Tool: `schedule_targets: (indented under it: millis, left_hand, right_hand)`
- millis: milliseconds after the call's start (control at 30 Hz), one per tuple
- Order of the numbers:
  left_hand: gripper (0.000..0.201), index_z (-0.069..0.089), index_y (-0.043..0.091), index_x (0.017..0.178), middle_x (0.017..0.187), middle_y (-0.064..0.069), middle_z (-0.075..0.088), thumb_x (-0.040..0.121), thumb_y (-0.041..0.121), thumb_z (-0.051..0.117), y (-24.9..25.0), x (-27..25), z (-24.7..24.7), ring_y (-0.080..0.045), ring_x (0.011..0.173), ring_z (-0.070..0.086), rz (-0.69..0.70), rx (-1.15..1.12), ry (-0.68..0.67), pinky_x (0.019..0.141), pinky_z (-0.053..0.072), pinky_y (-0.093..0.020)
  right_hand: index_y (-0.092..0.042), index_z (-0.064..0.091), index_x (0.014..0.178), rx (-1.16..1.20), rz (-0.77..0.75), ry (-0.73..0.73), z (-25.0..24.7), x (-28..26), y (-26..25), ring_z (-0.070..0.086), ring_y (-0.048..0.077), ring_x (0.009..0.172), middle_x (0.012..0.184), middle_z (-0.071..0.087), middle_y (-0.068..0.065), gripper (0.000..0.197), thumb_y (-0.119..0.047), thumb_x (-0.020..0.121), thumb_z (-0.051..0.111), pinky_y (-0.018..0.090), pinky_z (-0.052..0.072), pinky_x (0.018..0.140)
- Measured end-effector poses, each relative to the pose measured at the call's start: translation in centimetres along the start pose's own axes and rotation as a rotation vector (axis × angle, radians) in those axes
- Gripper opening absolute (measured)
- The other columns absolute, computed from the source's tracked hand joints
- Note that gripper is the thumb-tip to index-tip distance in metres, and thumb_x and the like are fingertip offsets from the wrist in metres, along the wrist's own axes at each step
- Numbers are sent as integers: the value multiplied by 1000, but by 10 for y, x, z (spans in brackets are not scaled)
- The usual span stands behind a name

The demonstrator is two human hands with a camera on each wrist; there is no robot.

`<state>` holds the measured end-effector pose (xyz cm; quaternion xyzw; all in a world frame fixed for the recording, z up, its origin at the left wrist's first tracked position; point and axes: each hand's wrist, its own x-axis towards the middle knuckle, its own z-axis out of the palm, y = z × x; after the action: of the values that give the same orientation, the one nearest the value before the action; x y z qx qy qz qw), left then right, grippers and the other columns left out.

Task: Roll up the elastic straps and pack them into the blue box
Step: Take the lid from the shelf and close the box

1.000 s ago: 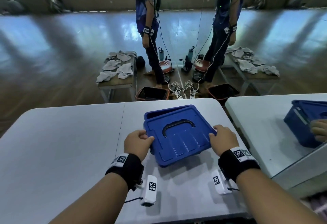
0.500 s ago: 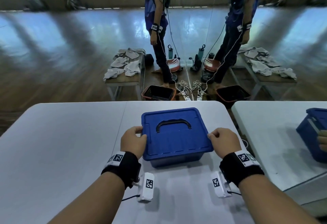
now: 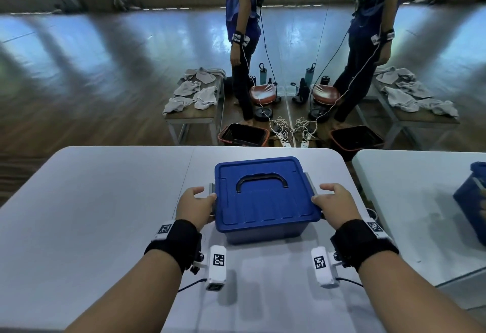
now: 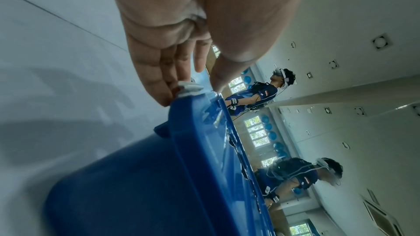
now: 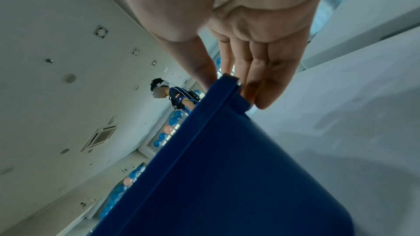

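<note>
The blue box point(image 3: 263, 201) stands on the white table point(image 3: 92, 227) with its lid flat on top and the black handle lying down. My left hand point(image 3: 206, 192) is at the box's left side: thumb on the lid's edge, fairly straight fingers against the grey latch point(image 4: 189, 88). My right hand point(image 3: 319, 193) mirrors it on the right side, thumb on the lid, straight fingers point(image 5: 261, 81) along the wall by the other latch point(image 3: 309, 182). No elastic straps are in sight; the box's inside is hidden.
A second table point(image 3: 407, 201) with another blue box point(image 3: 470, 201) is at the right. Beyond the table's far edge are a bench with grey cloths point(image 3: 194, 96), a black bin point(image 3: 243, 135), cables and a standing person, doubled by a mirror.
One second ago both hands held the lid tilted over the box. The lid now lies flat, and both hands have slid to the side latches with straighter fingers.
</note>
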<state>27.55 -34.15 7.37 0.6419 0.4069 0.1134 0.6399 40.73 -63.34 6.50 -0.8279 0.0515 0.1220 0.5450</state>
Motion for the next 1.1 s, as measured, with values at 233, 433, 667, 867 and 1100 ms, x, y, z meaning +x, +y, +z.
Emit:
schedule_targets:
  millis: [233, 433, 667, 867, 1100]
  left_hand:
    - [29, 58, 3, 121, 102, -21, 71, 92, 5, 65, -4, 6, -10, -34, 81, 73, -14, -96, 6, 75, 62, -42]
    - [14, 65, -1, 110, 95, -20, 74, 101, 7, 58, -2, 1, -9, -26, 72, 72, -97, -136, -176, 71, 63, -40]
    - [18, 69, -4, 100, 79, -12, 69, 101, 10, 57, 1, 10, -5, -25, 67, 68, -84, -54, -230, 76, 62, -43]
    - [18, 68, 2, 84, 71, -11, 63, 98, 10, 62, 3, 18, -2, -24, 63, 61, -28, 128, -194, 61, 58, -33]
    - [24, 59, 8, 71, 69, -12, 57, 92, 16, 69, -1, 22, -5, -25, 66, 57, 66, 281, -201, 66, 54, -38]
  right_hand:
    - [-18, 61, 110, 17, -5, 97, 3, -1, 6, 69, 28, 87, 90, 71, 10, 31, -17, 80, 71, 51, 59, 83]
    - [-6, 66, 119, 44, 11, 80, 3, 4, 14, 70, 31, 93, 101, 72, 15, 41, -13, 80, 75, 51, 59, 86]
    - [10, 61, 119, 429, 229, -179, -4, -6, 7, 70, 37, 82, 101, 70, 30, 30, 11, 89, 60, 41, 62, 70]
    - [20, 62, 93, 317, 177, -205, -2, -12, 2, 64, 31, 67, 82, 64, 23, 13, 10, 88, 55, 35, 61, 61]
    - [1, 78, 82, 103, -33, -105, 2, -20, 0, 69, 20, 66, 78, 75, 16, 16, 2, 87, 63, 31, 60, 61]
